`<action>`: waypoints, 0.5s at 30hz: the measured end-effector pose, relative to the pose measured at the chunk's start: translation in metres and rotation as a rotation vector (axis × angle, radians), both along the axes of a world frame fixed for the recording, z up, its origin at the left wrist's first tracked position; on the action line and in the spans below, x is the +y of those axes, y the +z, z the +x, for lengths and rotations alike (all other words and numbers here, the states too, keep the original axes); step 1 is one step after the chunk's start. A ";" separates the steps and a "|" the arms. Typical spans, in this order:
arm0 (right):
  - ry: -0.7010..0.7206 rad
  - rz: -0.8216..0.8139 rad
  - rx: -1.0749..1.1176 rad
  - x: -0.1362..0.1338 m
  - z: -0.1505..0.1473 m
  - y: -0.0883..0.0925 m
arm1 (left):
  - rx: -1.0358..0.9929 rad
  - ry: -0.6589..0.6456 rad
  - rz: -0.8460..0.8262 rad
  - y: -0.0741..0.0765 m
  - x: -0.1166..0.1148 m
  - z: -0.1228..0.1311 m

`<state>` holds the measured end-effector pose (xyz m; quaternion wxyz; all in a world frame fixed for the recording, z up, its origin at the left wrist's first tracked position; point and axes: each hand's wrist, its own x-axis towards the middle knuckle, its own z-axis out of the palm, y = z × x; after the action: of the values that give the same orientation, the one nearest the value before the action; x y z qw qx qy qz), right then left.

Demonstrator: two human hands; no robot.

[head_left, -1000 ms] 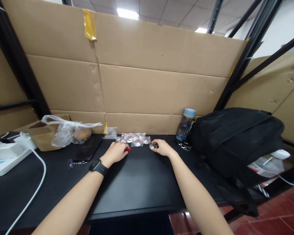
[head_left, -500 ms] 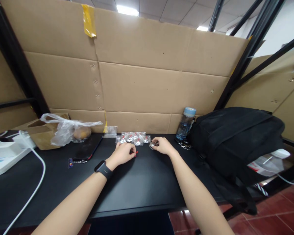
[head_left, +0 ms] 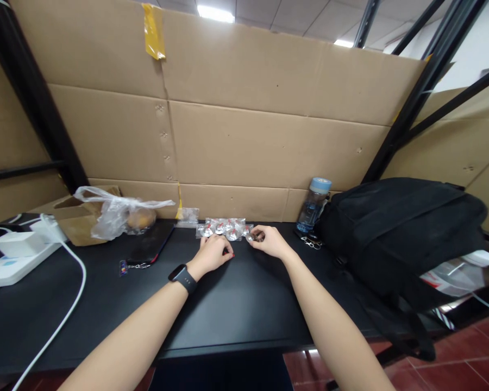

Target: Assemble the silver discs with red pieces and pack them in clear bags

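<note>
My left hand point(head_left: 212, 255), with a black watch on the wrist, is closed just in front of the small clear packets point(head_left: 233, 233). A bit of a small red piece point(head_left: 232, 254) pokes out at its fingertips; the rest is hidden. To the right, my right hand point(head_left: 272, 241) pinches a small round silvery metal piece point(head_left: 250, 238) at the right end of the packets. Several packets lie side by side, each showing a shiny round piece with some red on it. Another clear packet point(head_left: 187, 216) rests behind them by the cardboard.
A water bottle point(head_left: 311, 209), keys point(head_left: 311, 243) and a black backpack point(head_left: 399, 233) are at right. On the left are a plastic bag point(head_left: 114, 214), a dark pouch point(head_left: 150, 244), a paper bag point(head_left: 75, 222) and a white power strip point(head_left: 20, 263) with a cable. A cardboard wall point(head_left: 236, 146) closes the back.
The view has shifted slightly. My right hand has brought the round metal piece a little left, closer to the packets. My left hand has moved slightly right, still closed on the red piece.
</note>
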<state>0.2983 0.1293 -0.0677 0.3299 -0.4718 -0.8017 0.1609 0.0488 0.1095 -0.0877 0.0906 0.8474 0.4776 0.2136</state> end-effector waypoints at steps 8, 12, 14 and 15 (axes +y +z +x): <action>0.040 -0.034 0.236 -0.003 -0.014 -0.002 | -0.081 0.030 0.031 0.001 0.001 0.002; 0.107 -0.110 0.489 -0.005 -0.024 -0.004 | -0.257 0.070 0.037 0.013 -0.003 0.003; 0.147 -0.149 0.570 -0.008 -0.029 -0.003 | -0.336 0.046 0.045 0.018 -0.005 0.003; 0.165 -0.171 0.603 -0.010 -0.031 -0.003 | -0.370 0.031 0.053 0.020 -0.005 0.003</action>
<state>0.2668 0.1197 -0.0709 0.4974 -0.3622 -0.6872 0.3863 0.0515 0.1042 -0.0678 0.1513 0.7882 0.4600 0.3799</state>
